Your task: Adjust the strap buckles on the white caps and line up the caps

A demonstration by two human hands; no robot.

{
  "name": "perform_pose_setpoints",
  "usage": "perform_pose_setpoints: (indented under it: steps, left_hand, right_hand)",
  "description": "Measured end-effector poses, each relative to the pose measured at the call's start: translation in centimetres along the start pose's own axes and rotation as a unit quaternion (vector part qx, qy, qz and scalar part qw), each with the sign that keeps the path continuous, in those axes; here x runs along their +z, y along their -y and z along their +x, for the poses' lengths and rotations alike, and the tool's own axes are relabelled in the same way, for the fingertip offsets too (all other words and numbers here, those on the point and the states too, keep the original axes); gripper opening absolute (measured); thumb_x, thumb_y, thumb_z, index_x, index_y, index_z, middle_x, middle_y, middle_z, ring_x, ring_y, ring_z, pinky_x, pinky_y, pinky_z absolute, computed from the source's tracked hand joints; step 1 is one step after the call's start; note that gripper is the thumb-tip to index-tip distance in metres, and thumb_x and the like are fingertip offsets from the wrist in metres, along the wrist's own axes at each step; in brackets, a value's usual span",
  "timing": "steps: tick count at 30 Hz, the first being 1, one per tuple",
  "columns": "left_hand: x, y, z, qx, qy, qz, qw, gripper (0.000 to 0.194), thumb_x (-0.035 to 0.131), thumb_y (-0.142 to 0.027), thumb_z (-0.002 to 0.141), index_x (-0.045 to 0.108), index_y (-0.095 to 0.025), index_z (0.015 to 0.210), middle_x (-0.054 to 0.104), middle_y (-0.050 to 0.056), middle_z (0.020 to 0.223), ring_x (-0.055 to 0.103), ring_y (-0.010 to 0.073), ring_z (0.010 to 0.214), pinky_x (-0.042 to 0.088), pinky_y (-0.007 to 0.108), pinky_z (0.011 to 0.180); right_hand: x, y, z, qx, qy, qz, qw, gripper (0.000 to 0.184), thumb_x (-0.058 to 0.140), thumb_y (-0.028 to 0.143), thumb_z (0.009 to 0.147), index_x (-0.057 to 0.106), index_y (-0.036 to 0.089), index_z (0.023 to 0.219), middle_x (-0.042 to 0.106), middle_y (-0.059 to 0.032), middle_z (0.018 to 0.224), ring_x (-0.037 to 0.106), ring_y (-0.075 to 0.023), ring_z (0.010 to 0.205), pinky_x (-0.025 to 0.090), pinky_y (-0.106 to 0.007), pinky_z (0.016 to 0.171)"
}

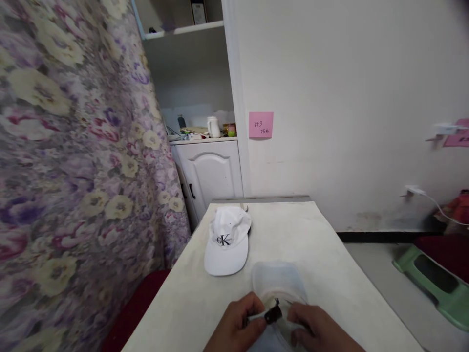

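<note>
Near the worktop's (304,234) near edge, we're handling a pale cap (277,275), our left fingers (252,304) pinching beside its dark buckle (273,315), our right fingers (302,313) curling opposite, grip unclear.

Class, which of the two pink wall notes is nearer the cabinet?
The left-hand note, beside the cabinet. It shows whole, with two handwritten lines; the other note, far right, is cut off by the picture's edge.

Held item (273,315) cropped, green stool (436,283) cropped
</note>
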State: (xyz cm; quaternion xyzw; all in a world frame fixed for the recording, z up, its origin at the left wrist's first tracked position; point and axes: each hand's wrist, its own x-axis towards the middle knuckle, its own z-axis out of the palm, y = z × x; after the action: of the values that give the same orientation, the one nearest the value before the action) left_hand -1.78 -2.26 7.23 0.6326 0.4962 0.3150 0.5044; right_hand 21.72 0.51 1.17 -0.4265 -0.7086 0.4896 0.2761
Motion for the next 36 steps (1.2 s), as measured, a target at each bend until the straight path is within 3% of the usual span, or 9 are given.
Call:
perform_pose_setpoints:
  steps: [2,5,10,14,19,25,36]
  left_hand:
    - [0.0,0.0,-0.3,0.008,-0.002,0.003,1.000,0.026,0.059,-0.044,0.086,0.051,-0.021,0.077,0.044,-0.005,0.070,0.039,0.0150,0.068,0.028,0.028,0.062]
    - [0.1,0.0,-0.3,0.005,-0.011,0.015,1.000,0.020,0.059,-0.038,0.085,0.053,-0.020,0.077,0.045,-0.004,0.070,0.039,0.0152,0.068,0.028,0.029,0.063]
    - [0.6,0.6,0.4,0.001,-0.021,-0.008,1.000,0.024,0.064,-0.041,0.080,0.053,-0.020,0.074,0.046,-0.005,0.068,0.038,0.0144,0.065,0.029,0.029,0.062]
    - [0.8,0.9,0.5,0.009,-0.027,-0.039,0.999,0.033,0.067,-0.050,0.076,0.055,-0.019,0.074,0.047,-0.004,0.067,0.039,0.0144,0.064,0.028,0.028,0.060]
    - [1.0,0.8,0.1,0.003,-0.032,-0.045,0.998,0.036,0.069,-0.051,0.076,0.056,-0.018,0.074,0.046,-0.005,0.066,0.039,0.0140,0.064,0.028,0.028,0.060]
    - [1.4,0.2,0.3,-0.023,-0.048,-0.041,0.998,0.037,0.073,-0.051,0.076,0.056,-0.018,0.069,0.046,-0.005,0.065,0.039,0.0137,0.065,0.028,0.028,0.060]
    - [1.0,0.8,0.4,-0.027,-0.029,-0.094,0.995,0.038,0.076,-0.052,0.075,0.061,-0.017,0.074,0.053,-0.004,0.068,0.043,0.0139,0.068,0.030,0.027,0.063]
  right_hand:
    - [-0.3,0.6,0.3,-0.008,0.016,0.082,0.996,0.003,0.059,0.022,0.077,0.057,0.025,0.075,0.069,-0.0011,0.079,0.061,-0.0235,0.080,0.042,-0.034,0.075]
    - [-0.7,1.6,0.3,-0.030,0.039,0.235,0.971,0.010,0.061,0.031,0.083,0.058,0.022,0.081,0.066,-0.0009,0.079,0.058,-0.0215,0.080,0.041,-0.033,0.077]
    - [0.2,2.2,0.3,-0.017,0.041,0.389,0.920,0.019,0.071,0.033,0.080,0.063,0.018,0.089,0.059,0.0015,0.074,0.046,-0.0142,0.067,0.034,-0.027,0.067]
    - [1.4,2.3,0.8,-0.024,0.049,0.370,0.927,0.031,0.071,0.047,0.083,0.059,0.019,0.079,0.047,0.0065,0.060,0.029,-0.0100,0.054,0.022,-0.027,0.056]
    - [2.0,2.2,1.5,0.002,0.056,0.345,0.937,0.039,0.076,0.053,0.077,0.056,0.021,0.081,0.045,0.0094,0.053,0.024,-0.0074,0.046,0.016,-0.027,0.048]
    - [3.0,2.4,2.1,0.005,0.037,0.289,0.957,0.041,0.082,0.049,0.065,0.053,0.021,0.075,0.044,0.0088,0.059,0.034,-0.0091,0.053,0.026,-0.026,0.053]
    - [3.1,3.1,1.7,0.008,-0.014,0.167,0.986,0.015,0.070,0.024,0.067,0.059,0.022,0.078,0.053,0.0045,0.068,0.048,-0.0160,0.065,0.038,-0.029,0.063]
